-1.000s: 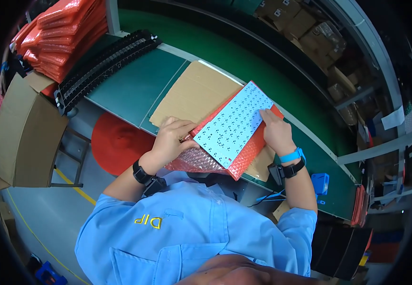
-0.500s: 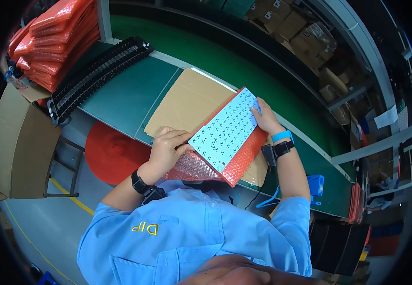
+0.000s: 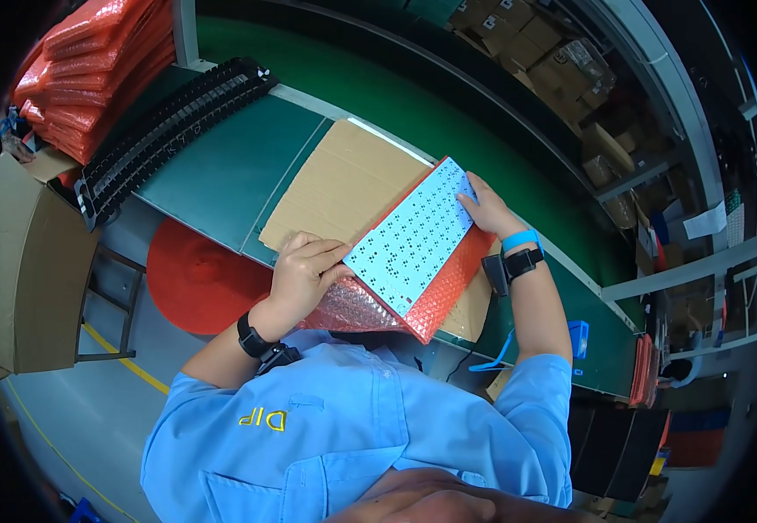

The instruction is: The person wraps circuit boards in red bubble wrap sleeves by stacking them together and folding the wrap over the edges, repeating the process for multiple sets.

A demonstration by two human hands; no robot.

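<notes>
Apparently clamps white board (image 3: 412, 240) mid-frame, with right grip (image 3: 494, 215) on upper-right edge, left grip (image 3: 305, 270) on left corner and perhaps bubble bag (image 3: 455, 274); likely light, stiff, best held by edges.

"What's at the left end of the green worktop (image 3: 221, 166)?"
"A long black slotted rack (image 3: 173, 129), lying at a slant."
"And lower down?"
"Something round and red (image 3: 194, 275) beside the worktop's edge, then a tall cardboard box (image 3: 43, 270) further left, near a yellow floor line (image 3: 139, 370)."
"Over on the right?"
"A small blue device (image 3: 578, 338) on the worktop. Brown cartons (image 3: 542, 35) crowd the far upper corner."
</notes>
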